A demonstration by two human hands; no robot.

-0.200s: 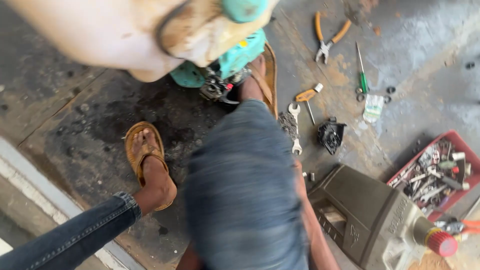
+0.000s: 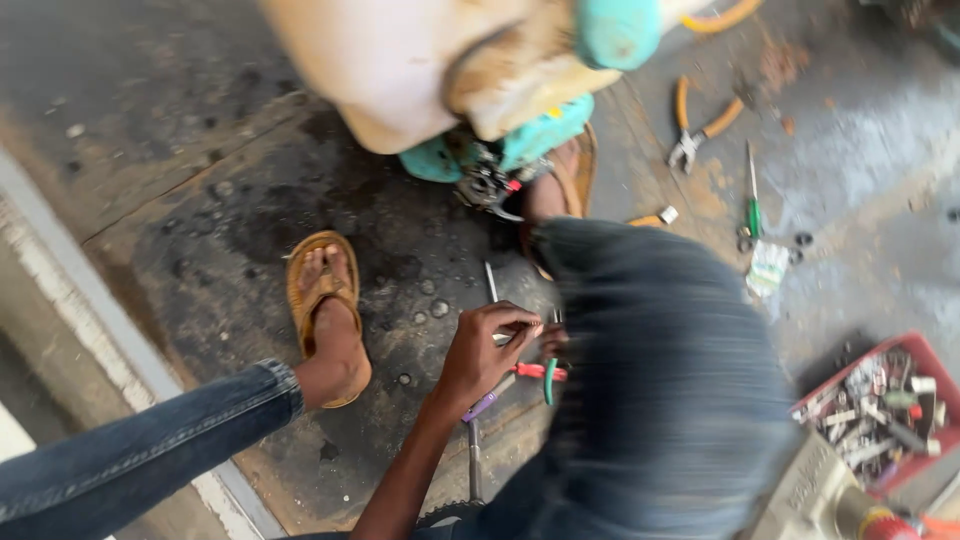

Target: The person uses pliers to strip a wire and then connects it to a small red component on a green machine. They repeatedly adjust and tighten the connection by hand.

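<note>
My left hand reaches down between my legs to a small heap of tools on the dark, oily floor. Its fingertips are pinched on a thin metal tool whose shaft points away from me. Just beside the hand lie a purple-handled tool, a red-handled one and a green-handled one. My right knee in blue jeans, blurred, fills the lower right and hides my right hand. My left foot in a tan sandal rests flat on the floor.
A cream and teal machine looms at the top, with my other sandalled foot under it. Orange-handled pliers and a green screwdriver lie to the right. A red tray of small metal parts sits at the lower right.
My left hand has come into view and closed its fingers among the tools between my legs. The view has shifted slightly and my right knee has moved to the right.
</note>
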